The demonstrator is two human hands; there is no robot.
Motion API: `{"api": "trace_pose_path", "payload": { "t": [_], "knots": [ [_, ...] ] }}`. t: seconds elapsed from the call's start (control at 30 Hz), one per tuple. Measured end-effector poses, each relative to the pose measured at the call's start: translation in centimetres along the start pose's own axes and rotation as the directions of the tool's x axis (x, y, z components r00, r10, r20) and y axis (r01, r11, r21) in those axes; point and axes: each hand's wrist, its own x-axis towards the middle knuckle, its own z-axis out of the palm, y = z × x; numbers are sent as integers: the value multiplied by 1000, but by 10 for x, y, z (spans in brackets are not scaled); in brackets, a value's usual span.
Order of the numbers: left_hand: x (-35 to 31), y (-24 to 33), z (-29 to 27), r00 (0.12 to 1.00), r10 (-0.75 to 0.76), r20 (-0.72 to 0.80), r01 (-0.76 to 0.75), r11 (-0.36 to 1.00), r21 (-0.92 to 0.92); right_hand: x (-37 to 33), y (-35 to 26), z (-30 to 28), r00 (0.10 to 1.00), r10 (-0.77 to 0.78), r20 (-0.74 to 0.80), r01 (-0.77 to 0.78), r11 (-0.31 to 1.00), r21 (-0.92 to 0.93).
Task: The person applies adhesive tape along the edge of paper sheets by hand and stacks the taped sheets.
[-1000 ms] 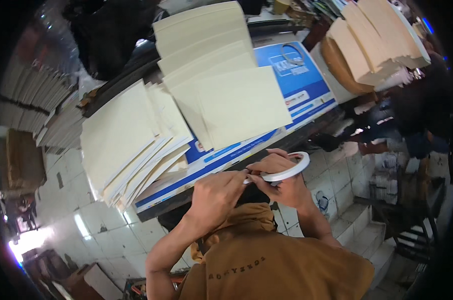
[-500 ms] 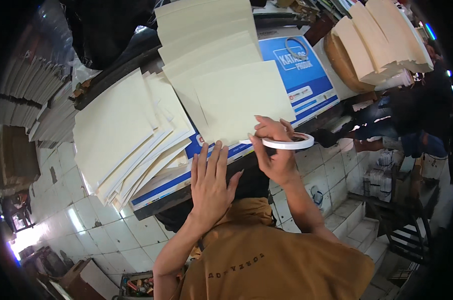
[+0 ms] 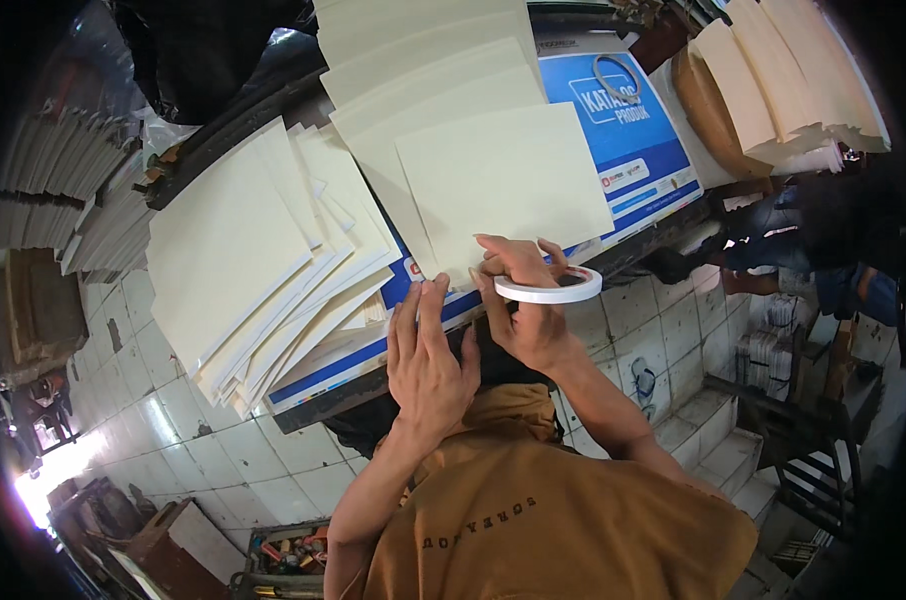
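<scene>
My left hand (image 3: 428,355) lies with outstretched fingers at the near edge of a stack of cream paper sheets (image 3: 503,185), fingertips at the front sheet's lower left corner. Just right of it, my right hand (image 3: 523,325) grips a narrow white roll of tape (image 3: 551,291), which hangs around its fingers. Its thumb and fingertips are close together at the sheet's near edge; any strip of tape between them is too small to make out. The upper sheets overlap in steps, running away from me.
A second fanned pile of cream sheets (image 3: 238,250) overhangs the table's left side. A blue printed board (image 3: 623,135) covers the tabletop, with a loose ring (image 3: 616,78) on it. Thick paper stacks (image 3: 773,85) stand at far right. A person's legs (image 3: 783,245) show beyond the table.
My right hand has slid left along the sheet's near edge with the tape roll, closer to my left hand. My left hand stays near the lower left corner. The whole view has shifted slightly.
</scene>
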Motion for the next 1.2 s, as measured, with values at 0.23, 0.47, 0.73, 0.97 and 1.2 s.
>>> {"api": "trace_pose_path", "payload": {
  "t": [0.23, 0.47, 0.73, 0.97, 1.2],
  "knots": [
    [1, 1, 1, 1000, -4, -23, 4, 1000, 9, 2, -1, 1, 1000, -18, 6, 19, 1000, -23],
    [1, 1, 2, 999, -17, -29, 17, 1000, -7, 1, 3, 5, 999, -39, -9, 39, 998, -39],
    [0, 1, 0, 1000, -6, -17, 6, 1000, -14, 2, 2, 3, 1000, -11, 16, 12, 998, -56],
    [0, 2, 0, 999, 33, 6, -33, 999, 36, 2, 2, 3, 1000, -18, 10, 19, 997, -73],
    [1, 7, -1, 993, -51, 104, 43, 996, 83, 9, 7, -29, 991, 69, -117, -86, 985, -150]
  ]
}}
